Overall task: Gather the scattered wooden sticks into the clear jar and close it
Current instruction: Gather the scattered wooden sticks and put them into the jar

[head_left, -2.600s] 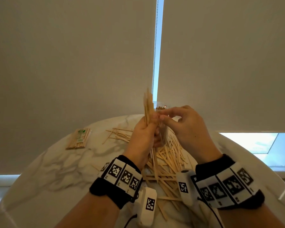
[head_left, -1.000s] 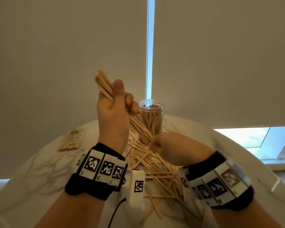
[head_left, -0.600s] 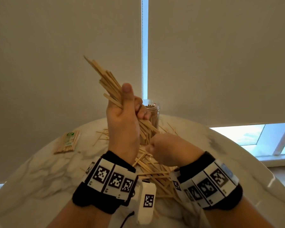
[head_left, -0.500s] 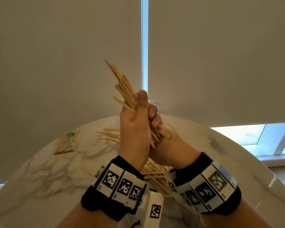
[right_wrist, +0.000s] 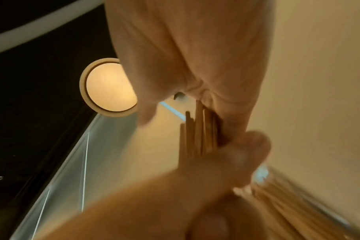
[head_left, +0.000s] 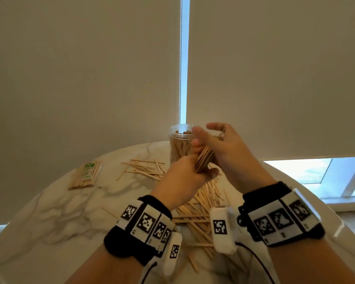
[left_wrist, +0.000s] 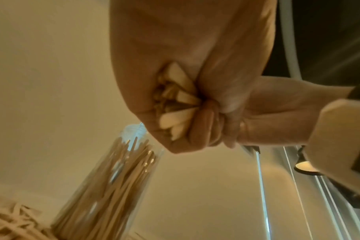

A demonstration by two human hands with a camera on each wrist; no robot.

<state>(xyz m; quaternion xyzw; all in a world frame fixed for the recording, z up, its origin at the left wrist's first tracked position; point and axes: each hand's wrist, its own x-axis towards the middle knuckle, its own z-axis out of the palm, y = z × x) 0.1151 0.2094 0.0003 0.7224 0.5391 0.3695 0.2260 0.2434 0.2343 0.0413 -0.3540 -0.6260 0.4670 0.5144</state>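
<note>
The clear jar [head_left: 179, 144] stands lidless at the table's far side, packed with upright wooden sticks; it also shows in the left wrist view [left_wrist: 113, 178]. Just in front of it my left hand [head_left: 190, 167] grips a thick bundle of sticks [head_left: 204, 160] in its fist, and the stick ends [left_wrist: 175, 105] poke out between fingers and palm. My right hand [head_left: 209, 136] rests against the bundle's upper end [right_wrist: 199, 129], with its thumb [right_wrist: 146, 113] spread apart from the sticks. Loose sticks [head_left: 201, 201] lie heaped under both wrists.
More scattered sticks [head_left: 143, 169] lie left of the jar. A wrapped pack of sticks with a green label [head_left: 86, 176] sits further left on the round marble table [head_left: 59, 212]. Roller blinds with a bead chain [head_left: 180, 78] hang right behind the jar.
My left hand has brought the bundle down from high in the air to just in front of the jar. My right hand has risen from the pile to the bundle's upper end.
</note>
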